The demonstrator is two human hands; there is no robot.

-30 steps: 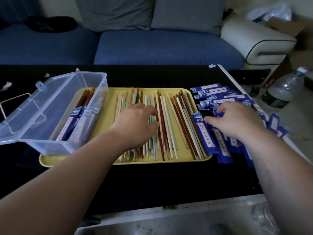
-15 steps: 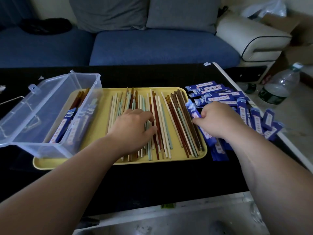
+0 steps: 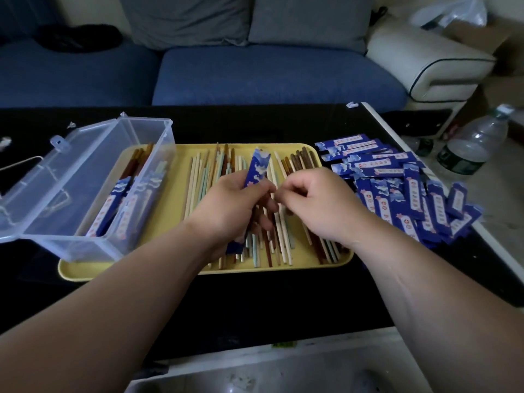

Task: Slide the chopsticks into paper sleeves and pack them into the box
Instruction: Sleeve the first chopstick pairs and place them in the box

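A yellow tray (image 3: 158,266) holds several loose chopsticks (image 3: 202,177) in cream, teal and brown. My left hand (image 3: 229,205) hovers over the tray's middle and grips one blue paper sleeve (image 3: 258,168), which sticks up beyond my fingers. My right hand (image 3: 317,202) is right beside it, fingers pinched together over the chopsticks; what it pinches is hidden. A clear plastic box (image 3: 93,180) with its lid open stands on the tray's left end, with a few sleeved chopsticks (image 3: 113,205) inside. A heap of blue sleeves (image 3: 397,191) lies to the right of the tray.
The tray sits on a black table (image 3: 255,302). A blue sofa (image 3: 255,75) runs behind it. On the floor at the right stands a plastic water bottle (image 3: 473,143). A white armrest (image 3: 425,61) is at the back right.
My right hand brought a blue sleeve from the pile to the tray's middle. My left hand lifted off the chopsticks and now grips that sleeve.
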